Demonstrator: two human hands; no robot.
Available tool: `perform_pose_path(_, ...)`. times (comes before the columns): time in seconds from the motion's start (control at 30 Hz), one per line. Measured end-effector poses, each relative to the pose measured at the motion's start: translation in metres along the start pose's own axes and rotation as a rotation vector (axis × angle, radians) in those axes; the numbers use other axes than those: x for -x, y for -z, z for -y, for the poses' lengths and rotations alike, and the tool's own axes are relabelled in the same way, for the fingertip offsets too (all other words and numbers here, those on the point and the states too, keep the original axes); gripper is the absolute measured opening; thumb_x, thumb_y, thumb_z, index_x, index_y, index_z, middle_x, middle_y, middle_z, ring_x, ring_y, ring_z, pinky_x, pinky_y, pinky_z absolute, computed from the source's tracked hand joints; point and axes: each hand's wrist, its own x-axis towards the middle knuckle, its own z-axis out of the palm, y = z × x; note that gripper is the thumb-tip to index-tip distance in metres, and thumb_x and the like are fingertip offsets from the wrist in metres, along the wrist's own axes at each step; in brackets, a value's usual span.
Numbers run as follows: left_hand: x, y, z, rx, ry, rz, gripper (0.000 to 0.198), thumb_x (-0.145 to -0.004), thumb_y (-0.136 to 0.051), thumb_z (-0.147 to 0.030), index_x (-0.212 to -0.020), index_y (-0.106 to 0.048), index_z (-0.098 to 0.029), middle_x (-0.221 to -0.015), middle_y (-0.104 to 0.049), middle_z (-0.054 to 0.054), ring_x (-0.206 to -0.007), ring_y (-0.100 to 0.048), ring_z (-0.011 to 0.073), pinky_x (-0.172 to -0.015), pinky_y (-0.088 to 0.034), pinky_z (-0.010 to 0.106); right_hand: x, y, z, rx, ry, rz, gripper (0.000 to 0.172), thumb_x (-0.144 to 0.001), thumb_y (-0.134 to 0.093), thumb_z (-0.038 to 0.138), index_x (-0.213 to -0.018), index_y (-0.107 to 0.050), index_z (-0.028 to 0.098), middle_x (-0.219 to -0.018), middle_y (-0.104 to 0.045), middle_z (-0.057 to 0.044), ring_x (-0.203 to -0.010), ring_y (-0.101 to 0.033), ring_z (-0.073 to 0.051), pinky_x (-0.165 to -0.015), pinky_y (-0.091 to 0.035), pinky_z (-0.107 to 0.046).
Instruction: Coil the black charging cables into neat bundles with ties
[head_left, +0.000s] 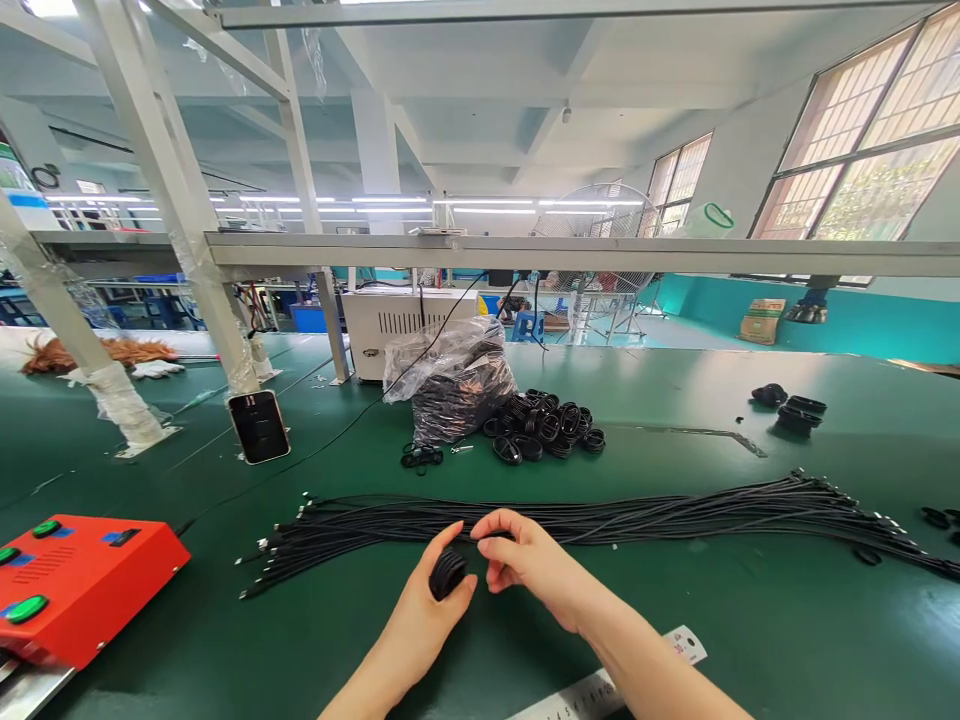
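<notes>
The left hand (420,610) curls around a black ring stack (448,575); the right hand (525,565) half closes at the cable bundle (637,525), its hold unclear; more rings (544,425) lie upper center, beside a bag (454,385)

Large windows (870,130) with tan lattice panes line the right wall above a teal lower band (847,325), letting in daylight. Rows of strip lights (480,205) run beneath a white beamed ceiling (465,120), with a square column (377,150) mid-room. Past the counter's (675,385) far edge, a pedestal fan (596,240) stands near a blue stool (527,325), and a cardboard box (765,320) sits by the teal band. A white metal frame (172,170) rises over the counter.
</notes>
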Motion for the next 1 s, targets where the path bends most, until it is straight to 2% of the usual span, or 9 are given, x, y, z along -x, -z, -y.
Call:
perform_pose_path(0.1,0.0,0.0,0.005,-0.16,0.011,-0.06,0.066,-0.074,-0.068,-0.032,-0.135,-0.045,-0.023,-0.101,-0.067,0.006,-0.095,-0.06,0.0248,-0.088,-0.043,0.038,0.005,-0.008,0.002,0.14,0.028,-0.034,0.026,-0.08,-0.062,0.045,-0.088,-0.055,0.02,-0.069,-0.056,0.005,-0.045,-0.045,-0.006,-0.045,-0.036,-0.021)
perform_pose_path(0.17,0.002,-0.001,0.005,-0.133,0.028,0.01,0.074,-0.07,-0.072,-0.028,-0.137,-0.042,-0.024,-0.106,-0.067,0.007,-0.096,-0.061,0.0257,-0.089,-0.044,0.04,0.007,-0.011,0.003,0.179,0.043,-0.014,0.027,-0.079,-0.066,0.043,-0.091,-0.056,0.02,-0.074,-0.058,0.003,-0.046,-0.046,-0.006,-0.044,-0.035,-0.021)
perform_pose_path(0.3,0.002,0.004,-0.004,0.235,0.118,0.249,0.057,-0.074,-0.07,-0.025,-0.128,-0.053,-0.023,-0.121,-0.064,0.01,-0.104,-0.062,0.0255,-0.092,-0.046,0.039,0.005,0.001,0.008,0.098,0.069,0.032,0.029,-0.078,-0.069,0.035,-0.1,-0.062,0.018,-0.077,-0.061,0.001,-0.049,-0.048,-0.006,-0.048,-0.037,-0.021)
perform_pose_path(0.43,-0.002,0.016,-0.013,0.519,0.272,0.318,0.041,-0.085,-0.062,-0.026,-0.125,-0.058,-0.019,-0.126,-0.064,0.012,-0.114,-0.061,0.0275,-0.1,-0.044,0.041,0.0,0.02,0.014,-0.129,0.005,0.11,0.04,-0.071,-0.078,0.035,-0.105,-0.065,0.017,-0.075,-0.061,0.002,-0.048,-0.042,-0.003,-0.046,-0.031,-0.018)
perform_pose_path(0.57,-0.001,0.023,-0.011,0.592,0.306,0.355,0.038,-0.086,-0.064,-0.021,-0.123,-0.06,-0.017,-0.125,-0.065,0.014,-0.109,-0.065,0.0246,-0.089,-0.053,0.031,-0.001,0.023,0.011,-0.439,-0.053,0.186,0.04,-0.063,-0.085,0.029,-0.098,-0.069,0.019,-0.078,-0.061,0.004,-0.045,-0.032,0.001,-0.045,-0.028,-0.016)
perform_pose_path(0.67,0.002,0.025,-0.005,0.655,0.281,0.459,0.034,-0.083,-0.067,-0.025,-0.116,-0.064,-0.015,-0.116,-0.069,0.015,-0.092,-0.071,0.0193,-0.075,-0.057,0.023,0.001,0.018,0.007,-0.508,-0.075,0.248,0.038,-0.062,-0.086,0.029,-0.095,-0.07,0.021,-0.078,-0.061,0.006,-0.042,-0.022,0.002,-0.047,-0.03,-0.016)
perform_pose_path(0.77,0.005,0.024,-0.003,0.684,0.237,0.513,0.038,-0.081,-0.07,-0.029,-0.116,-0.065,-0.016,-0.112,-0.07,0.015,-0.085,-0.071,0.0183,-0.072,-0.057,0.024,0.003,0.015,0.01,-0.347,-0.052,0.238,0.036,-0.069,-0.08,0.037,-0.099,-0.07,0.021,-0.085,-0.064,0.002,-0.045,-0.032,0.0,-0.051,-0.034,-0.019)
perform_pose_path(0.9,0.004,0.018,-0.009,0.638,0.203,0.414,0.069,-0.079,-0.073,-0.022,-0.138,-0.04,-0.038,-0.11,-0.068,0.006,-0.102,-0.068,0.0253,-0.089,-0.053,0.039,0.007,0.014,0.019,0.082,0.115,0.021,0.029,-0.084,-0.063,0.039,-0.104,-0.068,0.02,-0.084,-0.064,-0.002,-0.061,-0.051,-0.009,-0.059,-0.041,-0.025)
perform_pose_path(1.0,0.001,0.014,-0.011,0.576,0.199,0.344,0.071,-0.074,-0.076,-0.015,-0.133,-0.043,-0.039,-0.106,-0.066,0.002,-0.098,-0.069,0.0233,-0.088,-0.053,0.038,0.011,0.009,0.022,0.328,0.292,-0.078,0.021,-0.085,-0.058,0.029,-0.102,-0.068,0.023,-0.097,-0.06,-0.003,-0.07,-0.055,-0.013,-0.065,-0.045,-0.028)
